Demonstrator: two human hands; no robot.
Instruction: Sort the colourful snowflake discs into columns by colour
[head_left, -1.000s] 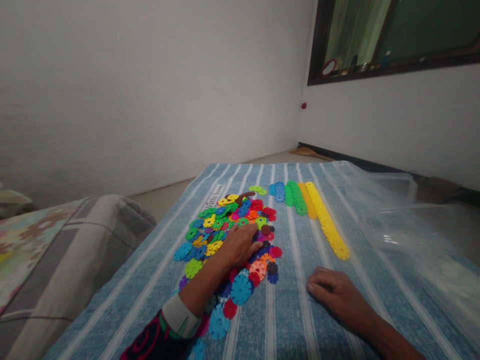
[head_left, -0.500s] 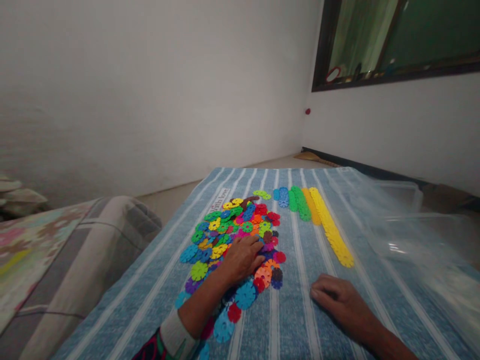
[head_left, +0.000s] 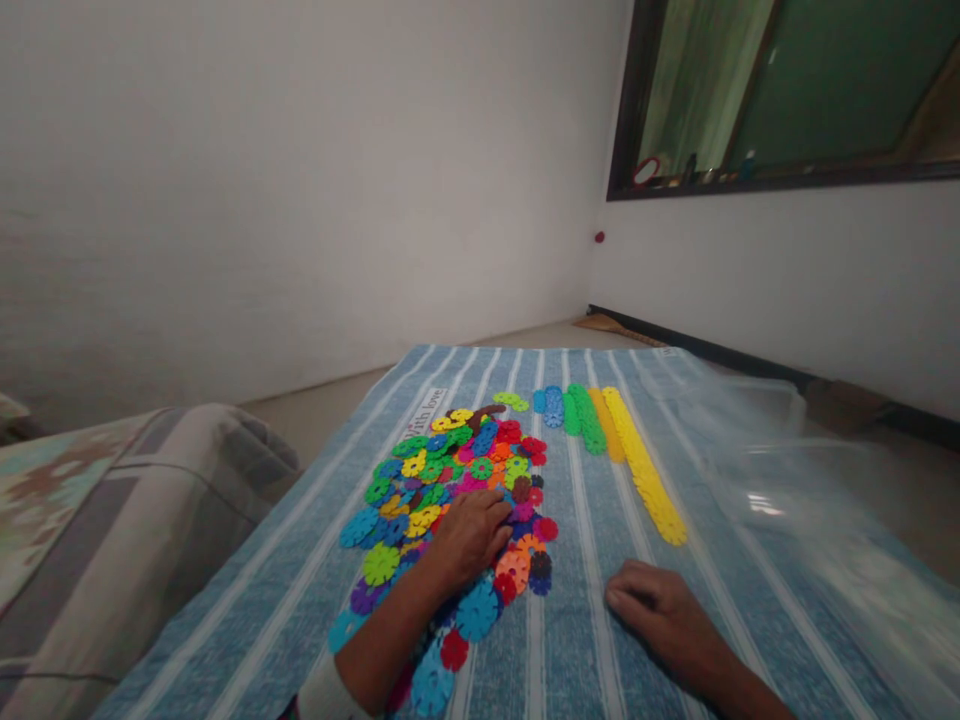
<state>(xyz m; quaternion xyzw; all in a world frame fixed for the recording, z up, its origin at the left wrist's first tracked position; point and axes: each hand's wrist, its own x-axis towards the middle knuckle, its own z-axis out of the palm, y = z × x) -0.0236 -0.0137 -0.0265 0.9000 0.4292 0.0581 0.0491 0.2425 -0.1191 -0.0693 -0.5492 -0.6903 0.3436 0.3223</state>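
Note:
My left hand (head_left: 471, 530) lies palm down on a loose pile of colourful plastic snowflake discs (head_left: 381, 565). Its fingers are slightly bent and a little apart, touching discs near the pile's right side; no disc shows in its grip. To the right, my right hand (head_left: 652, 598) rests on the striped cloth as a loose fist, with no piece visible in it. Beyond it, overlapping discs lie in rows by colour: a long yellow row (head_left: 646, 470), a shorter orange-yellow row (head_left: 606, 425), a green row (head_left: 585, 420) and a short blue row (head_left: 553, 405).
Light green discs (head_left: 511, 401) lie beyond the pile. Clear plastic containers (head_left: 810, 480) stand along the right side of the blue striped cloth (head_left: 570, 650). At the left is a fabric-covered piece of furniture (head_left: 187, 500). Walls and a dark-framed window (head_left: 810, 90) are behind.
The whole view has shifted, so the table and discs appear slightly lower and farther left. Both hands keep nearly the same places relative to the discs.

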